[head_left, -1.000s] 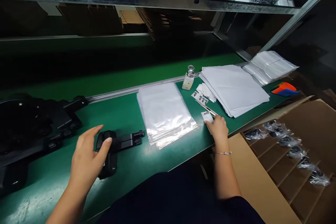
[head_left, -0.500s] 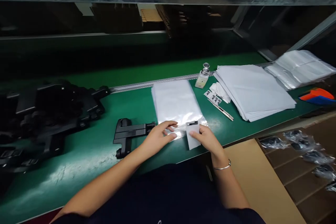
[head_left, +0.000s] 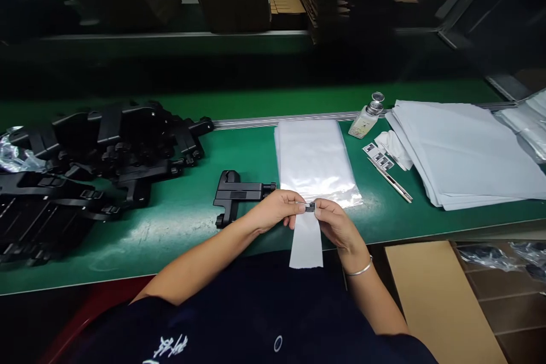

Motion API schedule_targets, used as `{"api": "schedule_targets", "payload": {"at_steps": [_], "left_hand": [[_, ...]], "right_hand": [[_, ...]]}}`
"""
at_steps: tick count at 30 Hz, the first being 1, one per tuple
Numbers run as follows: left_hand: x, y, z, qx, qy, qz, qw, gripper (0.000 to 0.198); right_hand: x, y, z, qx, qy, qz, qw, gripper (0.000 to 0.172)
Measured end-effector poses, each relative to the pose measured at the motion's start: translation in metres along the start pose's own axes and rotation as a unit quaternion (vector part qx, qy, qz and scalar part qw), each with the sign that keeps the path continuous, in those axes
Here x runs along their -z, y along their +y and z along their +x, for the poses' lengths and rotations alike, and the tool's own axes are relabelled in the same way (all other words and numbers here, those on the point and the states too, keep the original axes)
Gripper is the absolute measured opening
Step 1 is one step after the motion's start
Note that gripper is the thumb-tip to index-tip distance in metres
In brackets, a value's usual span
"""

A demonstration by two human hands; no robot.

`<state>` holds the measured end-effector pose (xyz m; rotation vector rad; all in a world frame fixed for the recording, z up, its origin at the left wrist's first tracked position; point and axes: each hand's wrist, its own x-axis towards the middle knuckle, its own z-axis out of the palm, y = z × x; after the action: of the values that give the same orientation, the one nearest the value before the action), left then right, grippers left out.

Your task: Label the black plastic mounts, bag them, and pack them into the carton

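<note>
Both of my hands meet at the near edge of the green bench (head_left: pixel 179 227). My left hand (head_left: pixel 277 209) and my right hand (head_left: pixel 335 223) pinch the top of a white paper strip (head_left: pixel 306 242), where a small black label (head_left: pixel 310 206) sits between the fingertips. The strip hangs down toward my lap. A single black plastic bracket (head_left: pixel 236 194) lies just left of my left hand. A stack of clear plastic bags (head_left: pixel 313 159) lies directly behind my hands.
A heap of black plastic parts (head_left: pixel 106 148) fills the bench's left side. A small pump bottle (head_left: pixel 367 116), a label strip (head_left: pixel 379 154), tweezers (head_left: pixel 390 180) and white sheets (head_left: pixel 460 151) lie to the right. A cardboard box (head_left: pixel 439 301) stands at lower right.
My left hand left the black bracket and joined the right. My right hand brought the strip from beside the tweezers to the bench's near edge; both now pinch its top.
</note>
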<state>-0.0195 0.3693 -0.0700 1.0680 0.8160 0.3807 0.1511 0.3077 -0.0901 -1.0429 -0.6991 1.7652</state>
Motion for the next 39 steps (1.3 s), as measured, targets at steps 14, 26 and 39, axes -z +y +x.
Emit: {"api": "schedule_targets", "payload": {"at_steps": [14, 26, 39], "left_hand": [[-0.003, 0.004, -0.006, -0.032, 0.079, 0.136, 0.987, 0.018], [-0.01, -0.005, -0.007, -0.108, 0.127, 0.453, 0.876, 0.027], [0.006, 0.004, -0.005, -0.093, 0.113, 0.142, 0.979, 0.069]], "right_hand": [[0.001, 0.003, -0.005, 0.244, 0.175, -0.332, 0.894, 0.005], [0.009, 0.001, -0.008, 0.243, 0.13, -0.354, 0.894, 0.011], [0.062, 0.001, -0.003, 0.247, 0.272, -0.386, 0.846, 0.056]]}}
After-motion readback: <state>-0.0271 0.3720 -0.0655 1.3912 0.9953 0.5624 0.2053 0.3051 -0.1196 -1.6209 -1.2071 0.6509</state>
